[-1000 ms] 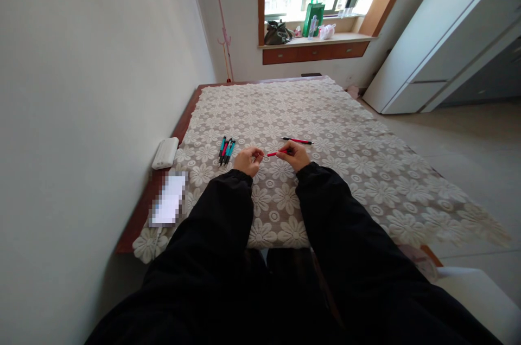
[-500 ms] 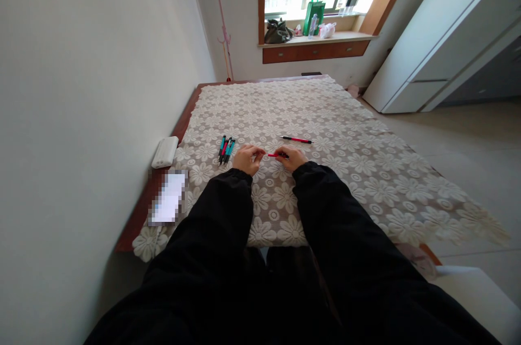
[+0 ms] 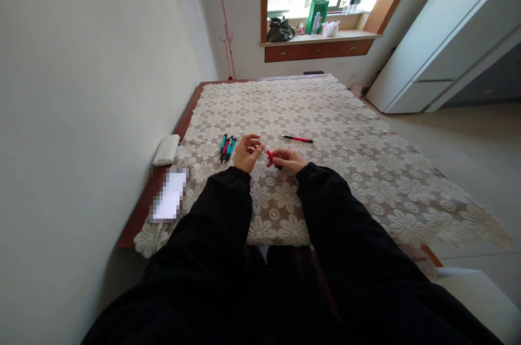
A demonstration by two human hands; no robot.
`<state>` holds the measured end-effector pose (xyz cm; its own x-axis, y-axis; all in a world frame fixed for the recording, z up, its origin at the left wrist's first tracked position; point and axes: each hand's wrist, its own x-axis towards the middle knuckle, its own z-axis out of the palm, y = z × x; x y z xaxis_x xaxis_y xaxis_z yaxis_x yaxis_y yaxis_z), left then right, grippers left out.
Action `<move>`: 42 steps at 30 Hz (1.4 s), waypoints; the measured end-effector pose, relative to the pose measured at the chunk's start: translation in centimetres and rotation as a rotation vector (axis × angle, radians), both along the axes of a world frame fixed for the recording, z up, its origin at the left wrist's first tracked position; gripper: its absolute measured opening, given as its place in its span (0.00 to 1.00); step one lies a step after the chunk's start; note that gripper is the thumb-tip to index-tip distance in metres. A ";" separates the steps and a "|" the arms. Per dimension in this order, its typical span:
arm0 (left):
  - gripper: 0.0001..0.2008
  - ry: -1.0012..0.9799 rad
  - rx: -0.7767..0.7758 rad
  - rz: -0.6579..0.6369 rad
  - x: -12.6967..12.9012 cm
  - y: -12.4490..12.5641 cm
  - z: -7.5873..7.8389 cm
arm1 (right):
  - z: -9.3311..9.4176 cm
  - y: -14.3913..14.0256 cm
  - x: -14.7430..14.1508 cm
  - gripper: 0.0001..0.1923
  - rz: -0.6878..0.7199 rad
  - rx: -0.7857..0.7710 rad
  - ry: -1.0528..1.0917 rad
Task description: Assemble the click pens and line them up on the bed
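Observation:
Between the fingers of my right hand (image 3: 290, 159) is a red and black pen (image 3: 270, 155), held tilted with its upper end toward my left hand. My left hand (image 3: 247, 154) is curled, thumb and fingers close around a thin pale piece at the pen's upper end. A small dark bit shows inside the left fingers, too small to name. To the left of my left hand lies a group of teal, red and black pens (image 3: 228, 148). Another red and black pen (image 3: 299, 139) lies on the cloth beyond my right hand.
A floral lace tablecloth (image 3: 285, 106) covers the table. Along the left edge are a white box-like device (image 3: 166, 149) and a blurred phone (image 3: 170, 196). The wall stands close on the left. A white chair-like surface (image 3: 476, 291) is at the lower right.
The pen in my right hand has turned from nearly level to tilted, its left end now higher. My left hand has lifted slightly and its fingers have spread more.

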<state>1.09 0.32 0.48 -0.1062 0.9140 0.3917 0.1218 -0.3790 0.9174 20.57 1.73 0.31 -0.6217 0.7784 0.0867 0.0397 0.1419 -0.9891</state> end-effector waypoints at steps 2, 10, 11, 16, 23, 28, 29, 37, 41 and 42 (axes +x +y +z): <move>0.16 -0.022 -0.003 -0.014 0.2 -0.1 0.1 | -0.2 0.0 -0.2 0.23 0.024 -0.023 0.025; 0.14 0.003 0.013 0.075 0.0 0.0 0.3 | -1.2 0.2 -0.7 0.21 0.009 -0.046 0.045; 0.14 -0.002 0.023 0.082 -0.1 0.0 0.3 | -1.2 0.2 -0.7 0.22 0.014 -0.047 0.047; 0.15 -0.028 0.039 0.075 -0.3 -0.1 0.7 | -0.9 0.0 -0.5 0.23 0.013 -0.018 0.033; 0.20 -0.190 0.089 0.152 -0.9 0.6 0.1 | -0.7 -0.1 -0.3 0.20 -0.035 0.007 0.017; 0.19 -0.244 0.040 0.213 -1.3 1.0 -0.7 | -1.0 0.0 -0.4 0.22 -0.181 0.112 0.071; 0.19 -0.244 0.029 0.215 -1.3 1.0 -0.7 | -1.1 -0.1 -0.3 0.24 -0.211 0.143 0.077; 0.20 -0.341 -0.026 0.218 -0.9 1.2 -1.3 | -0.7 -0.7 0.2 0.20 -0.458 0.464 -0.035; 0.21 -0.370 -0.035 0.202 -0.9 1.4 -1.4 | -0.8 -0.2 0.3 0.21 -0.443 0.447 -0.008; 0.21 -0.378 -0.033 0.196 -0.9 1.4 -1.4 | -0.8 0.1 0.3 0.19 -0.440 0.437 -0.003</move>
